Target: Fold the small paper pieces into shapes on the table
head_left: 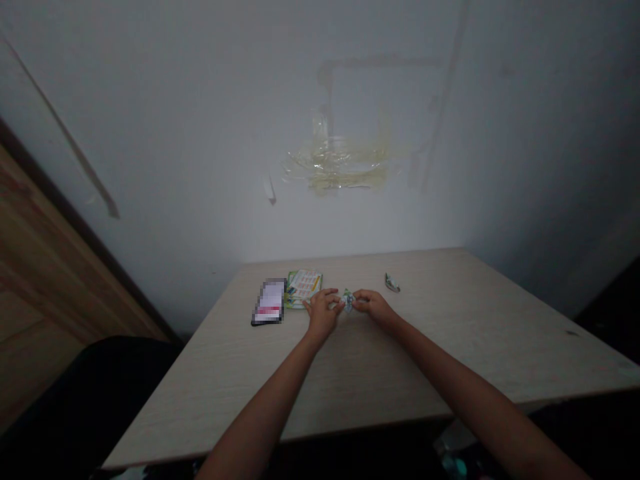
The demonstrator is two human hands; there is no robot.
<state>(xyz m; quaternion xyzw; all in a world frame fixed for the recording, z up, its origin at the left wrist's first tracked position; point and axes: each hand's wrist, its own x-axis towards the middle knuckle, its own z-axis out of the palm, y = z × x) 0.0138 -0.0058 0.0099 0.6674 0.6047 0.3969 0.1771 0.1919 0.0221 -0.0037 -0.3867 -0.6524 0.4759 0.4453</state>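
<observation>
Both of my hands meet over the middle of the table around a small folded piece of printed paper point(348, 300), white with green and blue. My left hand point(324, 311) pinches its left side between thumb and fingertips. On the opposite side, my right hand point(371, 305) grips it with bent fingers. Just behind my left hand lies a flat printed sheet or packet point(305, 285) with a green border, partly covered by the fingers. A second small folded piece point(392, 283), dark green and white, rests beyond my right hand.
A phone point(270, 302) with a blurred-out screen lies left of the printed sheet. The pale wooden table point(400, 387) reaches back to a grey wall point(200, 133) with yellowed tape point(345, 167) on it. A dark chair-like shape point(110, 387) stands at the left.
</observation>
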